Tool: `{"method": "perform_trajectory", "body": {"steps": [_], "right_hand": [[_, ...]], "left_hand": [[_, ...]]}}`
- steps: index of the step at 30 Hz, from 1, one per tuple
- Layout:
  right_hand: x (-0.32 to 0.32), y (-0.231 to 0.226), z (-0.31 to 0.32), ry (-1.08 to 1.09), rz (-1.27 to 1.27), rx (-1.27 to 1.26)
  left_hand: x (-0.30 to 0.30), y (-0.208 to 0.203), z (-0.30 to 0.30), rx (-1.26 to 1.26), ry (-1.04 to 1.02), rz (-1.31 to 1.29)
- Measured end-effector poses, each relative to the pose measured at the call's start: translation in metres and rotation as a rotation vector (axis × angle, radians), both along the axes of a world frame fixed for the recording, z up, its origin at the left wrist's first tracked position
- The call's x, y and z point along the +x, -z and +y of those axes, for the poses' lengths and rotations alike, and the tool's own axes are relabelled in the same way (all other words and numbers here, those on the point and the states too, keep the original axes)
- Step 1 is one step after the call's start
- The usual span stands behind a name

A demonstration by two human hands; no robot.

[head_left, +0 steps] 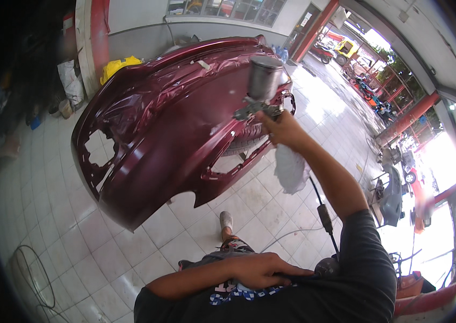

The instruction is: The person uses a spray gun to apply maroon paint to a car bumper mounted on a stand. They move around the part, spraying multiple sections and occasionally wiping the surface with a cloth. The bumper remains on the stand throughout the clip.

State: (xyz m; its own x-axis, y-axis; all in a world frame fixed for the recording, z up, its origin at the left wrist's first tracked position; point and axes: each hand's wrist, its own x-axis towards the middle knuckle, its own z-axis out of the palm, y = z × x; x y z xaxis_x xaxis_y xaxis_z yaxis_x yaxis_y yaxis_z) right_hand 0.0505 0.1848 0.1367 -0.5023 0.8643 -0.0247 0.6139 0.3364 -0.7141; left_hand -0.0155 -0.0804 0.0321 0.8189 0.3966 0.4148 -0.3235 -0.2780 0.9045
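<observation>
My right hand (283, 129) grips a spray gun (260, 110) with a metal cup on top, held over the right part of a glossy dark red car bumper (163, 145). The gun points left, apart from the surface. A crumpled white cloth (291, 169) hangs below this hand. From there a black air hose (324, 218) with a thicker fitting runs down towards my body. Across my chest lies my left forearm; my left hand (263, 271) has its fingers curled round a dark length of hose, partly hidden, beside a dark round piece (326, 267).
A tire (246, 141) shows under the bumper. Crinkled dark red sheeting (147, 99) covers its far side. Behind stands something yellow (120, 67). A thin hose (292, 232) crosses the tiled floor, and another cable (26, 269) loops at lower left. Red pillars (411, 118) edge the open right side.
</observation>
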Motion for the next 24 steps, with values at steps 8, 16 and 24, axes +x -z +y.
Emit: {"method": "perform_trajectory", "body": {"steps": [8,16,24], "right_hand": [[0.087,-0.012,0.205,0.175,0.085,0.066],[0.169,-0.013,0.411,0.301,0.056,0.098],[0.205,0.016,0.586,0.38,0.026,0.105]], "left_hand": [[0.037,0.003,0.123,-0.044,-0.087,-0.039],[0.082,-0.016,0.263,-0.126,-0.067,0.081],[0.103,-0.008,0.359,-0.231,-0.192,0.078]]}}
